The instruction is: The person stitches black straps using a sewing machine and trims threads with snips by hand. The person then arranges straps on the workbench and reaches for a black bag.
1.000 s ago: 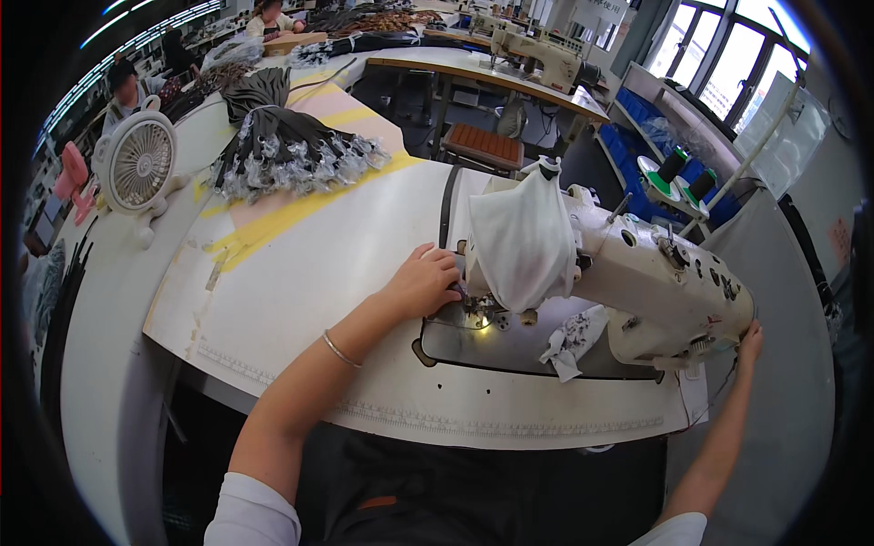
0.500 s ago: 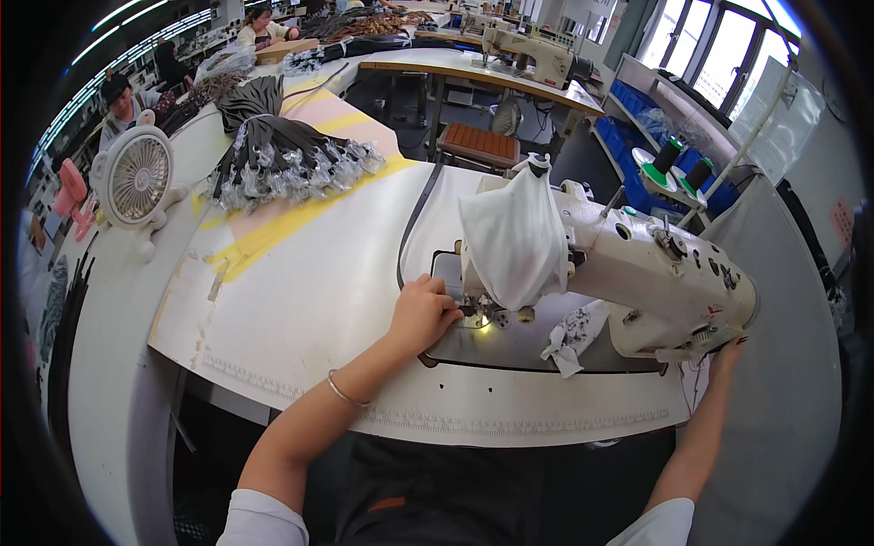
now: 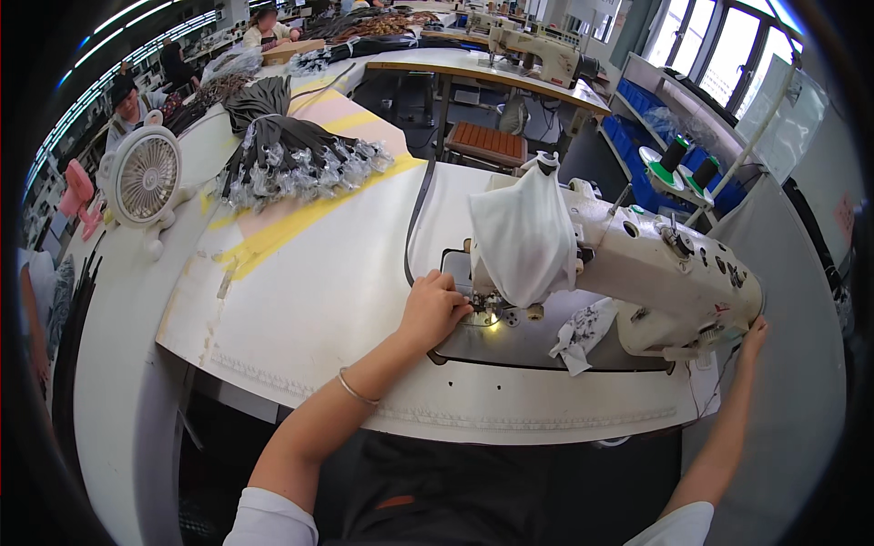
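Observation:
My left hand [image 3: 434, 312] is closed at the needle area of a white sewing machine [image 3: 651, 246], its fingertips pinching the end of a narrow black strap [image 3: 414, 223]. The strap curves away behind the hand toward the far side of the table. A small lamp lights the metal plate beside my fingertips. A white cloth [image 3: 523, 241] hangs over the machine's head and hides part of the needle bar. At the machine's right end, my right hand [image 3: 755, 338] curls against the handwheel side; its fingertips are partly hidden.
A crumpled, spotted white cloth [image 3: 583, 335] lies on the machine bed. Bundled black straps with plastic-wrapped ends [image 3: 300, 164] lie at the far left, near a white fan [image 3: 148, 177]. Thread cones [image 3: 674, 155] stand behind the machine. Other people sit in the background.
My right hand has moved up along the machine's right end, from its lower corner. The left hand keeps its grip beside the needle. The whole view has shifted slightly.

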The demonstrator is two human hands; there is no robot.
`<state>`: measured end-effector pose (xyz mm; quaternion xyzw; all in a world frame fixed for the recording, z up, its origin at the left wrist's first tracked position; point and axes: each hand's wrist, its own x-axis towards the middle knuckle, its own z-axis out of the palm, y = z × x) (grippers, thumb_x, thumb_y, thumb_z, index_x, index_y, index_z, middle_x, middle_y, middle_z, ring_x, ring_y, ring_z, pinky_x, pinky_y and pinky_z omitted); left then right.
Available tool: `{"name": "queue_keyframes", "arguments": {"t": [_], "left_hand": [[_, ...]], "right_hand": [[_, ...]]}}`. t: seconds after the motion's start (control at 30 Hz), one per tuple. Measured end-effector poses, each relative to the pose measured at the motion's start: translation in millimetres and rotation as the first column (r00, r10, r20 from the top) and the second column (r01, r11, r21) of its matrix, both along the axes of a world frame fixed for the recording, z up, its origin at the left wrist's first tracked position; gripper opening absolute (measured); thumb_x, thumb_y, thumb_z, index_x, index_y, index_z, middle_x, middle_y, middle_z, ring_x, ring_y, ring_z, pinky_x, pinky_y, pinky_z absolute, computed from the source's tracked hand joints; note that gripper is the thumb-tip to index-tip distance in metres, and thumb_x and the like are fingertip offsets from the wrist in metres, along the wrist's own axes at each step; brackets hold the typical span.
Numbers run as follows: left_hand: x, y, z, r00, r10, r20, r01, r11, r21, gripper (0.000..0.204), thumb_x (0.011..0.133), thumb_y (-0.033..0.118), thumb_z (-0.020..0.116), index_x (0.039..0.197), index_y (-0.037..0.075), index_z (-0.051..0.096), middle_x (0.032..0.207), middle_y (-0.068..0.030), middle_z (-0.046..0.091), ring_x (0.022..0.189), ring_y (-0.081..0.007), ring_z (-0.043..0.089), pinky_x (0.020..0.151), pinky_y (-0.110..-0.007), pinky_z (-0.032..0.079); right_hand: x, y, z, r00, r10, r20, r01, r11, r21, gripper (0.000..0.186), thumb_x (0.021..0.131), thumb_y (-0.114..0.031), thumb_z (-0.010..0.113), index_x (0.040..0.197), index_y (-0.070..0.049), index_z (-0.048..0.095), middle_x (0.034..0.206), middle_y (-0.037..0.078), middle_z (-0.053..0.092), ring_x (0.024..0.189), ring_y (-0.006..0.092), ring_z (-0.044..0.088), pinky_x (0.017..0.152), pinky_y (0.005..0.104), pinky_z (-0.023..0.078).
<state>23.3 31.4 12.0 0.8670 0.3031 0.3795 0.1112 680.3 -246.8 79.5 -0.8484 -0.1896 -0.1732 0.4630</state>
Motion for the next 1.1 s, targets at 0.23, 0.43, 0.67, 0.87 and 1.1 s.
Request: {"name": "queue_keyframes", "arguments": {"t": [0.23, 0.43, 0.67, 0.87, 1.1], "left_hand": [[1, 0, -2, 1.0, -0.001, -0.007, 0.001, 1.0, -0.011, 0.01, 0.064, 0.016, 0.072, 0.072, 0.009, 0.069, 0.069, -0.0028, 0.052, 0.075, -0.0211, 0.049, 0.067, -0.033, 0.041], [2, 0, 0, 0.999, 0.032, 0.004, -0.032, 0.999, -0.005, 0.01, 0.065, 0.015, 0.072, 0.072, 0.009, 0.069, 0.069, -0.0026, 0.052, 0.075, -0.021, 0.049, 0.067, -0.033, 0.041], [2, 0, 0, 0.999, 0.04, -0.023, -0.04, 0.999, -0.009, 0.01, 0.065, 0.016, 0.072, 0.072, 0.01, 0.069, 0.071, -0.0021, 0.052, 0.077, -0.0205, 0.049, 0.068, -0.033, 0.04], [3, 1, -2, 0.996, 0.071, -0.056, -0.071, 0.997, 0.017, 0.011, 0.065, 0.017, 0.072, 0.073, 0.01, 0.069, 0.072, -0.0019, 0.052, 0.078, -0.0207, 0.049, 0.068, -0.033, 0.04], [2, 1, 1, 0.998, 0.044, 0.034, -0.045, 0.999, 0.028, 0.019, 0.067, 0.02, 0.07, 0.079, 0.006, 0.064, 0.077, -0.0048, 0.052, 0.079, -0.0221, 0.049, 0.07, -0.034, 0.041]], "right_hand": [[-20, -4, 7, 0.993, -0.062, 0.101, 0.053, 0.994, 0.091, 0.058, 0.092, -0.047, 0.032, 0.119, 0.003, 0.047, 0.117, 0.019, 0.054, 0.108, 0.0313, 0.052, 0.088, 0.0348, 0.039], [-24, 9, 48, 0.994, -0.008, 0.108, 0.033, 0.972, -0.232, 0.059, 0.092, -0.048, 0.031, 0.118, 0.002, 0.05, 0.117, 0.019, 0.054, 0.109, 0.032, 0.051, 0.089, 0.0366, 0.038], [-26, 9, 36, 0.978, -0.183, 0.099, 0.201, 0.954, -0.224, 0.059, 0.092, -0.048, 0.03, 0.118, 0.001, 0.051, 0.118, 0.021, 0.053, 0.107, 0.0365, 0.051, 0.089, 0.0389, 0.039], [-17, 17, 70, 0.957, 0.132, 0.259, -0.024, 0.924, -0.382, 0.058, 0.091, -0.047, 0.033, 0.118, 0.002, 0.05, 0.112, 0.021, 0.056, 0.104, 0.037, 0.052, 0.087, 0.0401, 0.039], [-28, 3, 20, 0.995, 0.064, -0.07, -0.064, 0.998, 0.013, 0.06, 0.091, -0.049, 0.034, 0.115, 0.003, 0.05, 0.107, 0.017, 0.058, 0.098, 0.0274, 0.057, 0.081, 0.0347, 0.044]]}}
